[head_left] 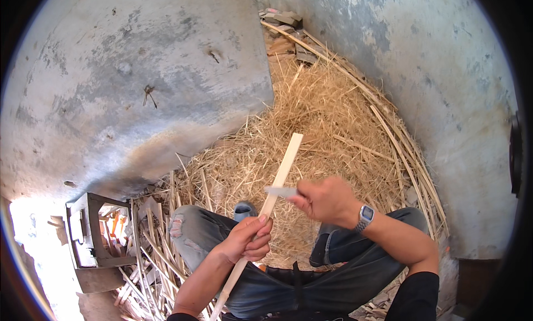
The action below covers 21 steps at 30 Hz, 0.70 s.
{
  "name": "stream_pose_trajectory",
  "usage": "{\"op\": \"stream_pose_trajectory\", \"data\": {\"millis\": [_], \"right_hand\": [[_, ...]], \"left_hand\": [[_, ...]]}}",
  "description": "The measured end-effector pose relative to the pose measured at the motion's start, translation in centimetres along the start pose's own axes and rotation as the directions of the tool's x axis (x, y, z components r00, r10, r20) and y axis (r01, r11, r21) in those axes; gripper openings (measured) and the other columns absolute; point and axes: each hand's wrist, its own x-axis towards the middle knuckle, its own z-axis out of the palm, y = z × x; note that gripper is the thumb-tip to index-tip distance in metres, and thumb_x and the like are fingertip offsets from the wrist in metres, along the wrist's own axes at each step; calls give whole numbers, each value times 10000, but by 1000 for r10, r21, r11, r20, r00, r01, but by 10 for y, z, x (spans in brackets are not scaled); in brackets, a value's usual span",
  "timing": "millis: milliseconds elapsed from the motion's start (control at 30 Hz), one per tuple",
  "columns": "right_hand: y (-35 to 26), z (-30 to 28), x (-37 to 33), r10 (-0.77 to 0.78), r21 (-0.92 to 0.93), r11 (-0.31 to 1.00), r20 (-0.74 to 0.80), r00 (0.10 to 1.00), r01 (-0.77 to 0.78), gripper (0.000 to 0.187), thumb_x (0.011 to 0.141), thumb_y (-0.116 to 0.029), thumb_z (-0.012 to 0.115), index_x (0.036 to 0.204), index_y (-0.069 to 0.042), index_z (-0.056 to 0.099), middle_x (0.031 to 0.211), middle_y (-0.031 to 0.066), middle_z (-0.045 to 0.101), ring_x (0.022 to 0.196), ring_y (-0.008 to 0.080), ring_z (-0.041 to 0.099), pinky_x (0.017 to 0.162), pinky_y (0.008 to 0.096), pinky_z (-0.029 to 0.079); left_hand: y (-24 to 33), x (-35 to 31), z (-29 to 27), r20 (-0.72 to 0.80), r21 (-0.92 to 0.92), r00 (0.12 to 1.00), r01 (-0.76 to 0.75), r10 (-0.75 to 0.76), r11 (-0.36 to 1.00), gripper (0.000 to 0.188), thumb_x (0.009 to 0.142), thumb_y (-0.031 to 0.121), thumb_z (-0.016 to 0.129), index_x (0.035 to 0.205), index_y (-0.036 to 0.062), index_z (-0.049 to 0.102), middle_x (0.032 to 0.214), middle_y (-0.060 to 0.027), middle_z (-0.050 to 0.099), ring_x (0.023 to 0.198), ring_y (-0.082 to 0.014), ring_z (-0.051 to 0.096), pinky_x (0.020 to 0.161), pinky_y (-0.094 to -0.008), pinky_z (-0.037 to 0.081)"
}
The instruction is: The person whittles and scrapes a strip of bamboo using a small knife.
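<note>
My left hand (251, 239) is closed around a long, flat, pale strip (286, 163) that looks like split bamboo. The strip slants from below my lap up and to the right, its squared-off end above a heap of shavings. In my right hand (327, 200), closed in a fist, is a knife; its handle is hidden by the fingers. The short grey knife blade (280, 191) points left and lies across the strip, above my left hand. Whether its edge cuts into the strip cannot be seen.
A heap of curly, straw-coloured shavings (316, 110) covers the floor ahead. Long thin strips (411, 165) lean along the right wall (444, 71). At the left stand a dark box-like frame (102, 260) and more loose strips (155, 249). Broken bricks (283, 18) lie in the far corner.
</note>
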Motion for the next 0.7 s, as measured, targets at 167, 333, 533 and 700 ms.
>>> {"op": "stream_pose_trajectory", "data": {"millis": [167, 333, 533, 700], "right_hand": [[59, -20, 21, 222, 61, 975, -155, 963, -215, 449, 1044, -428, 538, 769, -74, 577, 521, 138, 523, 455, 348, 554, 441, 436, 411], [48, -20, 15, 253, 151, 962, -192, 948, -226, 494, 1066, -457, 487, 801, -57, 606, 530, 138, 529, 456, 324, 539, 451, 428, 391], [67, -14, 12, 357, 422, 877, -248, 901, -232, 493, 1098, -418, 439, 936, -16, 675, 557, 90, 469, 475, 179, 449, 495, 342, 374], [43, -28, 18, 408, 598, 790, -349, 844, -135, 373, 1090, -304, 503, 978, 2, 684, 649, 60, 526, 516, 130, 458, 502, 301, 361]], "left_hand": [[-5, 0, 4, -46, 12, 999, 29, -28, 1000, 438, 1121, 411, 371, 792, 123, 402, 494, 46, 278, 386, -56, 256, 345, -229, 197], [-5, 3, 6, 105, 10, 993, 58, -59, 998, 461, 1118, 403, 373, 766, 108, 404, 486, 29, 312, 382, -64, 291, 333, -234, 200], [-6, 5, 4, 112, -39, 993, 36, -31, 999, 476, 1120, 398, 360, 751, 101, 406, 480, 26, 309, 374, -64, 291, 321, -233, 212], [-6, 3, 5, 144, -13, 989, -6, 8, 1000, 441, 1122, 422, 347, 867, 83, 468, 503, 39, 295, 372, -58, 280, 330, -220, 241]]}}
